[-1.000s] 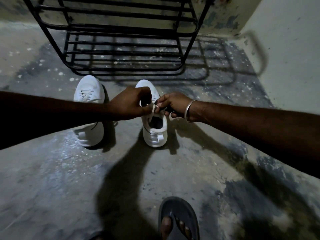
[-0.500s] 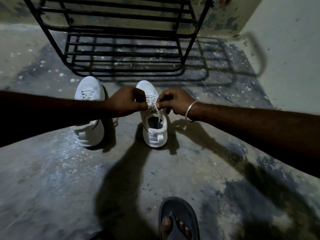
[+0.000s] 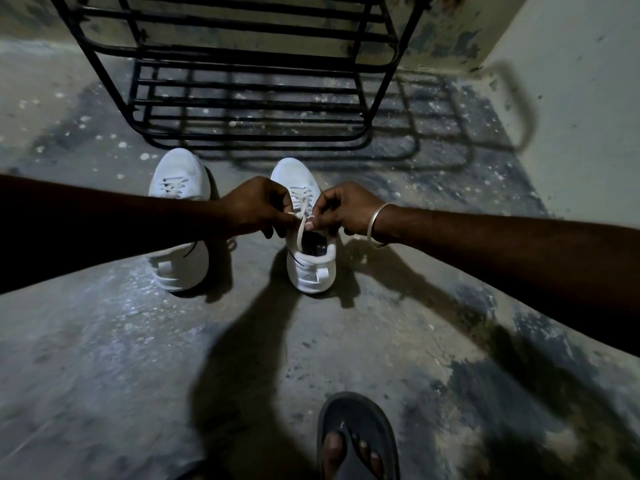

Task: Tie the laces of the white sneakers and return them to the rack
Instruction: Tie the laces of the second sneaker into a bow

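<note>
Two white sneakers stand on the concrete floor, toes toward the rack. The left sneaker (image 3: pixel 180 181) is partly hidden under my left forearm. Over the right sneaker (image 3: pixel 311 268) both hands meet above the tongue. My left hand (image 3: pixel 256 209) pinches one white lace (image 3: pixel 300 230) end, and my right hand (image 3: pixel 343 211), with a metal bangle on the wrist, pinches the other. A lace loop hangs between the fingertips down toward the shoe opening. The black metal rack (image 3: pixel 249 84) stands just beyond the shoes, its shelves bare.
A pale wall (image 3: pixel 571 98) closes the right side and meets the back wall behind the rack. My foot in a dark sandal (image 3: pixel 356 441) rests at the bottom edge. Stained concrete floor (image 3: pixel 104 358) stretches around the shoes.
Both hands have shifted slightly away from the heel, toward the tongue of the right sneaker, and the lace now shows as a loop drawn between the fingertips.
</note>
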Demonstrator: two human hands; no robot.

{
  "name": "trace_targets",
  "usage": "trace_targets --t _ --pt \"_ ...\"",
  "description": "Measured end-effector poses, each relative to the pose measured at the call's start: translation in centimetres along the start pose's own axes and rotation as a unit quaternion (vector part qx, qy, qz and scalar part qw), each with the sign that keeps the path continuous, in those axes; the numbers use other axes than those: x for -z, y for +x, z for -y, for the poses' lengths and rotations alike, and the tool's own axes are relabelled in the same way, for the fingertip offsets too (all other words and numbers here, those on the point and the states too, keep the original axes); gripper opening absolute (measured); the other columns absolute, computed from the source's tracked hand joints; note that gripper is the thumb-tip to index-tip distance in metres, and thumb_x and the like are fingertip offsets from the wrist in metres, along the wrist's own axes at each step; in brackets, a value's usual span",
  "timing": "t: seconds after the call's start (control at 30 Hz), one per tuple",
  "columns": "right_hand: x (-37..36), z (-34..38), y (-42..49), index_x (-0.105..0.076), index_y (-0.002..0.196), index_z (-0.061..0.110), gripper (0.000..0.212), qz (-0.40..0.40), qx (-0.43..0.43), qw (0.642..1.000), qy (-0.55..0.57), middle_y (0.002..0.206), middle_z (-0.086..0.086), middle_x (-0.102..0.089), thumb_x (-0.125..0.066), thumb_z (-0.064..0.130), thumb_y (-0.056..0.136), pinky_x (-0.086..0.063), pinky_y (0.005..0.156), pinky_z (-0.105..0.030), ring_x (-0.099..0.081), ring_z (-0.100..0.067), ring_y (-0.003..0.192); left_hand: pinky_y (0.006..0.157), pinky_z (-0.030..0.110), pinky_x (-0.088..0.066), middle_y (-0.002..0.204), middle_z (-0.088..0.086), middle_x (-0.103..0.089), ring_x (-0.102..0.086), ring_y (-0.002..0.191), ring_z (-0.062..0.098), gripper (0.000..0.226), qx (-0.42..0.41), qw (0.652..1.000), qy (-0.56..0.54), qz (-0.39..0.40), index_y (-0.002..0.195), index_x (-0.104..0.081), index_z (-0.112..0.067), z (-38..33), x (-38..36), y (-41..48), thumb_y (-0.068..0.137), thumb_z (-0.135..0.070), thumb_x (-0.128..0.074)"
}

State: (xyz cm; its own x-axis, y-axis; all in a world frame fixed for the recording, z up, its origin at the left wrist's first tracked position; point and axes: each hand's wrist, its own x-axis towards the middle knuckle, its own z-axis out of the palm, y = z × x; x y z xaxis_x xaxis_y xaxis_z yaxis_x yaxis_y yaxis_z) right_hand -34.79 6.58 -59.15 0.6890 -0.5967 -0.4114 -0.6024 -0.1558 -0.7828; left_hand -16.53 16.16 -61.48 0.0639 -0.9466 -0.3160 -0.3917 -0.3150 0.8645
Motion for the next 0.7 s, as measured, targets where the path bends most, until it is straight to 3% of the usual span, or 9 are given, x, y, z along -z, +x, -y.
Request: trace_targets --t 0.2,0.4,0.53,0.6,0.7 --pt "-0.5 -0.6 0.3 -0.066 0.084 0.012 0.007 0.005 -0.041 0.998 0.054 0.064 -0.003 -0.062 -0.068 0.016 0.089 -0.033 0.039 -0.015 -0.054 -0.009 0.051 0.055 0.028 -0.055 0.074 0.017 -0.073 -0.072 0.065 0.020 0.022 0.006 1.000 -0.012 -0.007 0.084 -0.067 0.004 -0.2 0.3 0.2 0.082 -0.014 -0.080" --pt "-0.7 -0.9 0.9 -0.063 0.091 0.013 0.025 0.004 -0.112 0.983 0.145 0.069 0.003 -0.059 -0.059 0.037 0.095 -0.027 0.041 -0.017 -0.049 -0.008 0.049 0.055 0.024 -0.055 0.066 0.007 -0.073 -0.071 0.064 0.017 0.022 0.005 1.000 -0.012 0.027 0.072 -0.068 -0.011 -0.8 0.0 0.3 0.080 -0.025 -0.082" --pt "-0.6 -0.4 0.8 -0.061 0.087 0.011 0.026 0.017 -0.130 0.980 0.151 0.066 0.001 -0.056 -0.057 0.034 0.097 -0.026 0.038 -0.016 -0.047 -0.010 0.048 0.057 0.025 -0.057 0.065 0.004 -0.075 -0.072 0.063 0.015 0.022 0.010 1.000 -0.002 0.022 0.076 -0.070 -0.010 -1.1 -0.3 0.3 0.082 -0.028 -0.080" --pt "-0.4 -0.5 0.7 -0.066 0.095 0.006 0.024 0.012 -0.124 0.980 0.155 0.067 0.000 -0.059 -0.062 0.030 0.095 -0.029 0.038 -0.017 -0.050 -0.010 0.051 0.057 0.026 -0.058 0.066 0.002 -0.075 -0.073 0.066 0.016 0.019 0.016 1.000 -0.009 0.023 0.078 -0.071 -0.011 -1.0 -0.2 0.2 0.083 -0.027 -0.079" --pt "-0.3 -1.0 0.6 -0.069 0.106 -0.002 0.028 -0.002 -0.108 0.980 0.165 0.074 -0.004 -0.066 -0.066 0.022 0.091 -0.037 0.040 -0.017 -0.057 -0.011 0.055 0.058 0.027 -0.058 0.071 0.007 -0.076 -0.075 0.071 0.021 0.027 0.023 0.999 -0.022 0.015 0.088 -0.072 0.001 -0.7 0.1 0.0 0.084 -0.024 -0.079"
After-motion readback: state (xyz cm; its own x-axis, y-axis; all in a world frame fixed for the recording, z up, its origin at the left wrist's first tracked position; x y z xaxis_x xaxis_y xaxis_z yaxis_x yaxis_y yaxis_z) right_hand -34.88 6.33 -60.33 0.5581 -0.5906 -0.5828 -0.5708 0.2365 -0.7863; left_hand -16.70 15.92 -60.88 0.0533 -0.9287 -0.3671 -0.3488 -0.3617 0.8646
